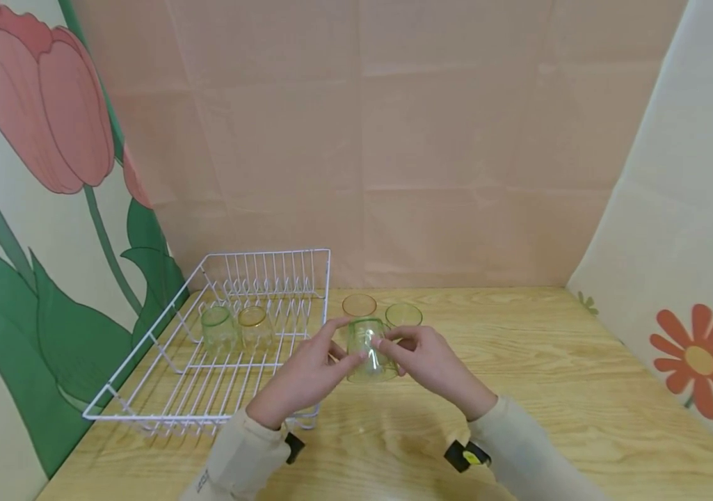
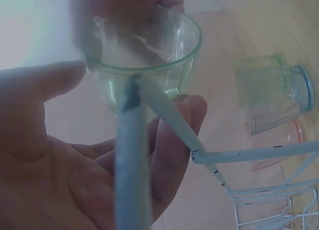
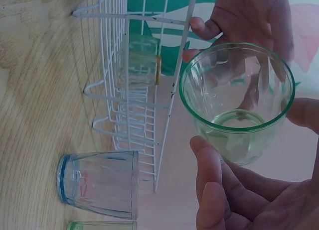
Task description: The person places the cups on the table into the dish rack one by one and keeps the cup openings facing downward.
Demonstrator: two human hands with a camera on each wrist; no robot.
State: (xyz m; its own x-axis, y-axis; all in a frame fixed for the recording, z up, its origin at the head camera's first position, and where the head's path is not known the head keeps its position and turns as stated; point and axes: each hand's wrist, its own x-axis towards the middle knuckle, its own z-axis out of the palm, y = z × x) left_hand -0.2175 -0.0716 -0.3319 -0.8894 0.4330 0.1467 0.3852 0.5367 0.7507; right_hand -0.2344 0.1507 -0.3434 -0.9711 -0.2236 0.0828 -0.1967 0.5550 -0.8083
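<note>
- A green-rimmed drinking glass [image 3: 237, 108] is held up above the counter [image 1: 550, 390], between both hands and just beside the rack; its mouth is turned toward the wrist cameras.
- Its wall is gripped from one side by the left hand [image 1: 312, 365] and from the other by the right hand [image 1: 431, 358], the fingers of both being curved round it.
- By its look, it is judged light, stiff, smooth and breakable; it may slip if pinched too lightly, so it is best held low round the wall, with the thin rim spared.
- Behind it, a red-rimmed glass [image 1: 359, 305], a second green-rimmed glass [image 1: 403, 315] and a blue-rimmed glass [image 3: 99, 185] are left on the counter.
- To the left, a green glass [image 1: 218, 334] and a yellow-rimmed glass [image 1: 256, 334] are held side by side in the white wire rack [image 1: 156, 417].
</note>
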